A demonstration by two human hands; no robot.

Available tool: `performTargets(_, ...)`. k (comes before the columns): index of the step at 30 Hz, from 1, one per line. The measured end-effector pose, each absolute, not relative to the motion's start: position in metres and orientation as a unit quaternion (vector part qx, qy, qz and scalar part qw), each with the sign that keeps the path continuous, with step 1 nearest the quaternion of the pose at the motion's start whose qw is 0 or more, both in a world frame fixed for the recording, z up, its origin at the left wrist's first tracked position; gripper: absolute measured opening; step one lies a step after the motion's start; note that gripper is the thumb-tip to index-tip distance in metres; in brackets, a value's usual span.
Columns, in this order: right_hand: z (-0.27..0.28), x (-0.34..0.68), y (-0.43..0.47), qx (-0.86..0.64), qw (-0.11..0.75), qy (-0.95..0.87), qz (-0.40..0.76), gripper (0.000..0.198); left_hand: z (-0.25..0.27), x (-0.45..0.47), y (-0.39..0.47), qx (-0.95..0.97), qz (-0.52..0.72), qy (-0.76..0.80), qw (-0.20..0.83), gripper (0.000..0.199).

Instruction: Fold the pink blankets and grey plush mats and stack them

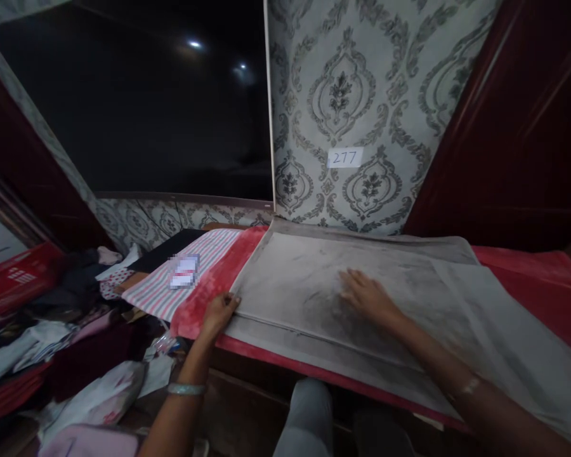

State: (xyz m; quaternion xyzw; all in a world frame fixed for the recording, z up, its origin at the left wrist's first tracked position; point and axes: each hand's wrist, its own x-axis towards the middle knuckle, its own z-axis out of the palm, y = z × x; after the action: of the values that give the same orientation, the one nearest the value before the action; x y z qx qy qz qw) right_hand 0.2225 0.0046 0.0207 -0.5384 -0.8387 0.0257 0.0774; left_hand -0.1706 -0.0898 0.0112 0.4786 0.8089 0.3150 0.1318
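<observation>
A grey, soft-napped cloth (285,273) lies spread in layers over a red plush cover (209,289), with a fold running along its near side. At the cloth's left edge, my left hand (221,312) is closed, thumb and fingers pinching the border. My right hand (367,297) rests on the middle of the cloth, its fingers stretched out and holding nothing. Darker smudges in the nap show around the right hand. What kind of article the cloth is, I cannot tell.
Left of the cloth lies a striped fabric (209,244) bearing a blurred phone-like object (184,271). Piled clothes (90,343) fill the lower left. A large television (137,101) and patterned wall stand behind; a paper marked 277 (345,157) is on the wall.
</observation>
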Motion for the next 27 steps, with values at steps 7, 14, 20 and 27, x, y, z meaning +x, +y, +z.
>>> performTargets(7,0.027,0.097,0.074,-0.480,0.079,-0.867,0.111,0.065,0.004,-0.158,-0.099,0.466,0.254,0.839,0.118,0.028)
performTargets(14,0.036,0.059,0.180,-0.482,0.127,-0.859,0.119,0.056,-0.013,-0.141,-0.107,0.442,0.257,0.858,0.050,0.028)
performTargets(20,0.021,0.022,0.249,-0.491,0.142,-0.850,0.129,0.050,-0.034,-0.143,-0.109,0.453,0.304,0.838,-0.004,0.024)
performTargets(27,0.011,-0.012,0.300,-0.512,0.140,-0.831,0.170,0.039,-0.049,-0.135,-0.111,0.431,0.349,0.828,-0.079,0.024)
